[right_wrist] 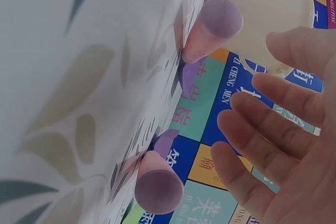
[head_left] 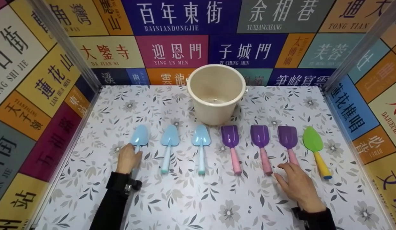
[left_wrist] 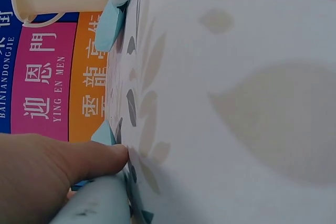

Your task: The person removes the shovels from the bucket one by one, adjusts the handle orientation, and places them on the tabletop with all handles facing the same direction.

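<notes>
Seven toy shovels lie in a row on the floral table [head_left: 198,198]: three light-blue ones, three purple ones with pink handles and one green shovel [head_left: 312,142] with a yellow handle. My left hand [head_left: 130,152] grips the handle of the leftmost blue shovel [head_left: 140,135]; the left wrist view shows my thumb [left_wrist: 79,161] beside that handle [left_wrist: 100,203]. My right hand [head_left: 289,169] lies open with straight fingers at the handle end of the rightmost purple shovel [head_left: 287,136]. In the right wrist view the spread fingers [right_wrist: 262,129] stand just off two pink handle ends [right_wrist: 212,24].
A cream bucket [head_left: 216,92] stands upright behind the row's middle. Walls with coloured sign panels close the table on the left, back and right. The other blue shovels [head_left: 169,137] and purple shovels [head_left: 230,137] lie untouched between my hands.
</notes>
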The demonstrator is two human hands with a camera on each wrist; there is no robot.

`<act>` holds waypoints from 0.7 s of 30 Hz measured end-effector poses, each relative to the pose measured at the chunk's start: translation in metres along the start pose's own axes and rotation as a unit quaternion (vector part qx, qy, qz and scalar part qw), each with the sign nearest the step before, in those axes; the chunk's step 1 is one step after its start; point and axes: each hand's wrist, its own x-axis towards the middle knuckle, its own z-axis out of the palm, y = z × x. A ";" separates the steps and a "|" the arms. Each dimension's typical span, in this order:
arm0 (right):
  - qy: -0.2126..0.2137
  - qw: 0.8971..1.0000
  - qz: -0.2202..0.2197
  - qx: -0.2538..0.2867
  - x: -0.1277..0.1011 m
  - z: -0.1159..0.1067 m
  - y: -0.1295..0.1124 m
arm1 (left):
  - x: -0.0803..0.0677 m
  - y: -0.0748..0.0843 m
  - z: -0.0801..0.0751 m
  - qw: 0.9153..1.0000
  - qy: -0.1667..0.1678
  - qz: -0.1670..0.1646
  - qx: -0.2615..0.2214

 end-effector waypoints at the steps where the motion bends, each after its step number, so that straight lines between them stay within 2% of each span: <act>1: -0.001 1.000 0.001 0.001 0.000 0.000 0.000 | 0.000 0.000 0.000 1.000 0.002 0.003 0.001; 8: 0.017 1.000 -0.017 0.003 0.006 -0.003 0.004 | 0.000 0.002 -0.004 1.000 -0.011 0.000 0.003; 12: 0.027 0.999 -0.026 0.003 0.010 -0.007 0.007 | 0.001 0.005 -0.008 1.000 -0.018 0.012 0.005; 16: 0.030 0.999 -0.023 0.004 0.014 -0.010 0.009 | 0.000 0.011 -0.012 0.999 0.005 0.044 0.002; 21: 0.044 0.999 -0.029 -0.005 0.021 -0.013 0.012 | -0.006 0.026 -0.012 0.993 0.050 0.108 -0.019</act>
